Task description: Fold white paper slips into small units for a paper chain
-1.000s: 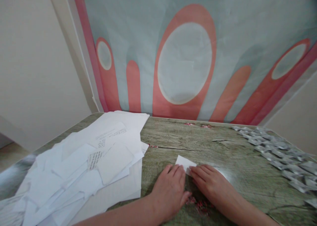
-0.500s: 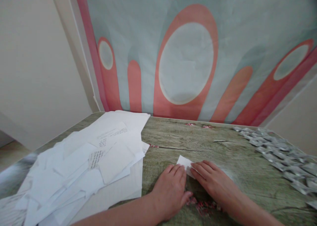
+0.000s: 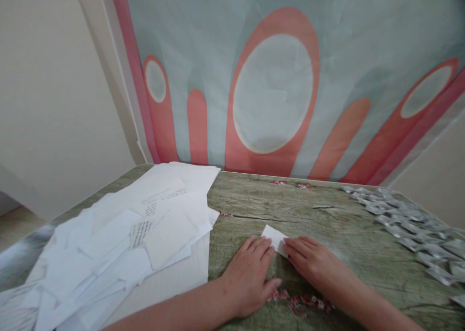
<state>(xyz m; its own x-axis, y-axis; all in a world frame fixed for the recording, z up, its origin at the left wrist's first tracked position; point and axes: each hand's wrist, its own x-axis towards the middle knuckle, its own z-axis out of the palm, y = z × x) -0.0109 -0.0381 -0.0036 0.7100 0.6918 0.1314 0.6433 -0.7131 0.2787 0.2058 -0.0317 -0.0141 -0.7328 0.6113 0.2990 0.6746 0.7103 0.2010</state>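
Note:
A small piece of white paper [image 3: 274, 239] lies on the wood-patterned table between my two hands. My left hand [image 3: 249, 275] rests on the paper's left edge with fingertips stretched out and the thumb apart, lying on the table. At the paper's right edge, my right hand [image 3: 314, 263] has its fingers pressed together over the corner; its thumb is hidden underneath. Part of the paper's lower side is covered by the fingers.
To the left spreads a large heap of white papers [image 3: 178, 239], some printed. Rows of folded grey-white pieces [image 3: 410, 222] lie along the right side. The wood-patterned table [image 3: 250, 195] meets a wall hanging [image 3: 203, 55] with red shapes at its far edge.
The small paper has shifted slightly to the right, and more of it shows. My right hand has moved a little to the right; my left fingers are slightly more spread.

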